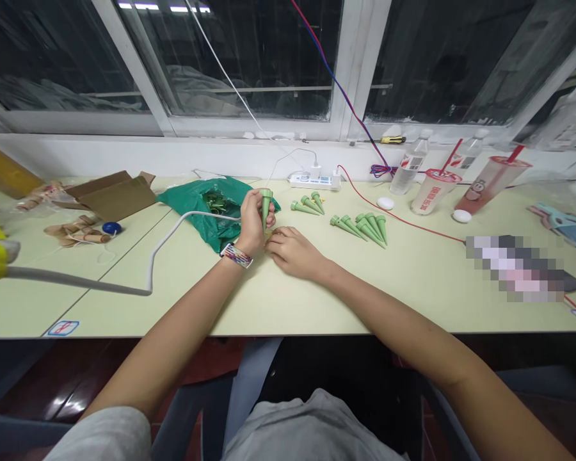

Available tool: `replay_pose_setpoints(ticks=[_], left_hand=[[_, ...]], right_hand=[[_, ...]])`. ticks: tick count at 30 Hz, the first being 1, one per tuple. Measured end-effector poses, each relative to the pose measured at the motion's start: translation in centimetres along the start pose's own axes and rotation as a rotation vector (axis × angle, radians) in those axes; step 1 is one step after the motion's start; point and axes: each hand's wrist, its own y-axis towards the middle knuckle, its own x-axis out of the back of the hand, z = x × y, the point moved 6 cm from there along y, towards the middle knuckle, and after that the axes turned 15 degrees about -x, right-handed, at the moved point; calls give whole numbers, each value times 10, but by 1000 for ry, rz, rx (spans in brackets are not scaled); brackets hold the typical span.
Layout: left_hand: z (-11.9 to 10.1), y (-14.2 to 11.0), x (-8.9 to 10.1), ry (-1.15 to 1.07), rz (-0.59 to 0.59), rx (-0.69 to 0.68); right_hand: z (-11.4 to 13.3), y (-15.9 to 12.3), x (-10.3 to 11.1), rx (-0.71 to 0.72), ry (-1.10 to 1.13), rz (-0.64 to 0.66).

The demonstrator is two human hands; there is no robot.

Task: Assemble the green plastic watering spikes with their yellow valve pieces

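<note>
Two bare hands work above a pale worktop (312, 310); clock centred on the hands, 12 pointing away from the person. Nearest: patterned wristband (237, 255) on the left wrist, at 7 o'clock. Right hand (295, 253): low at the worktop, fingers curled, fingertips just beside a small yellowish piece (269, 235), mostly hidden. Whether it grips anything, cannot tell. Left hand (252, 224): closed around one green spike (265, 203), held roughly upright, broad end up, narrow end down towards the right fingertips.

At 3 o'clock, a cluster of green spikes (372, 229) lying on the worktop, narrow ends towards the person. At 9 o'clock, well apart, wooden pieces (84, 232) with a blue ball (111, 228) beside them. At 10 o'clock, near the left hand, an open green bag (204, 225), dark green contents inside. At 1 o'clock, three more spikes (308, 204), lying together; behind them, a white power strip (312, 182). At 2 o'clock, a lidded cup (429, 195) with red straw; beyond it, a clear bottle (407, 169).
</note>
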Motion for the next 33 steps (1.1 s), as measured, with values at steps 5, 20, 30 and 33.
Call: replay_pose_setpoints(ticks=[5,20,30,33], left_hand=[[-1,-3,-4,-8,29,21],[-1,-2,-1,47,38,-16],[10,-16,-13,75,209,43],[15,-29,-26,75,339,80]], right_hand=[[5,-8,1,52,26,5],[6,-14,7,28,-26,45],[-77,-20,62,-440,782,-204],[-101,-21,75,-549,899,-264]])
